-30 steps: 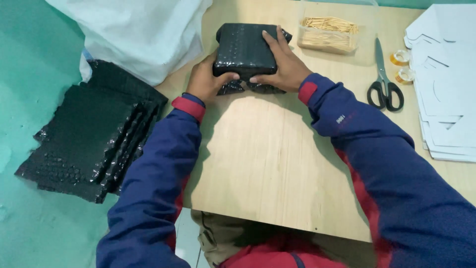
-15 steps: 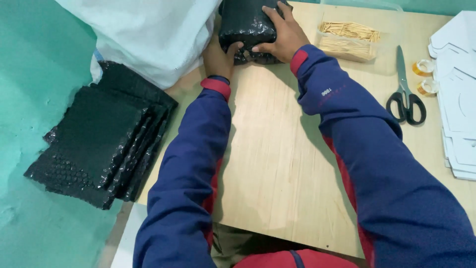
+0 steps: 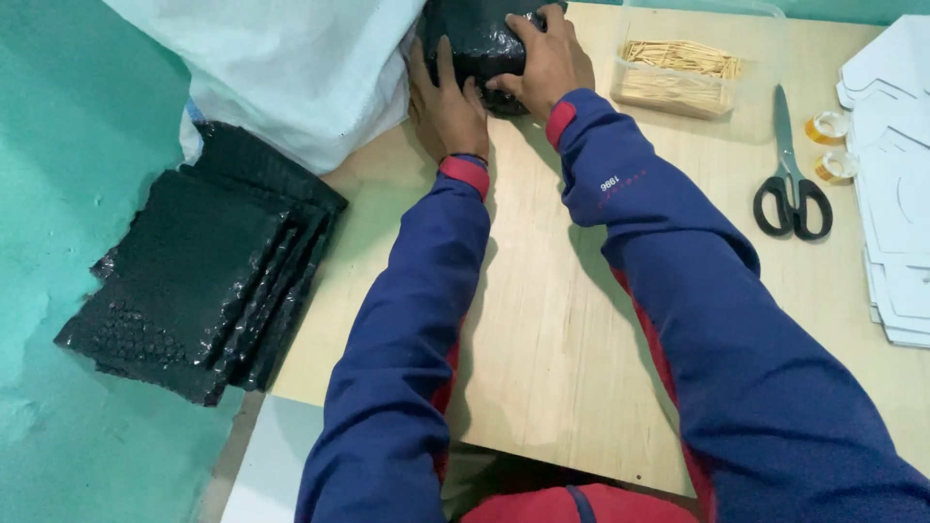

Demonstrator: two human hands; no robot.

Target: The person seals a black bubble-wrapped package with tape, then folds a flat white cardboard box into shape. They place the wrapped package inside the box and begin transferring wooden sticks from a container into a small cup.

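While both arms in blue sleeves stretch to the far edge of the table point(image 3: 581, 368), the black bubble-wrap parcel point(image 3: 475, 39) sits there at the top of the view, pressed against the white woven sack point(image 3: 281, 68). The left hand point(image 3: 448, 107) lies flat against the parcel's near-left side, fingers spread; the right hand point(image 3: 547, 58) has its grip clasped over the parcel's top right. To the left, a stack of black bubble mailers point(image 3: 194, 281) overhangs the table edge, fanned slightly, above the teal floor point(image 3: 68, 145). Just right of the parcel stands a clear box of pale wooden sticks point(image 3: 678, 73). Further right lie black-handled scissors point(image 3: 792, 179), blades pointing away, then two small rolls of clear tape point(image 3: 831, 145), and a pile of white die-cut cards point(image 3: 901, 174) at the right margin. The table is pale plywood.
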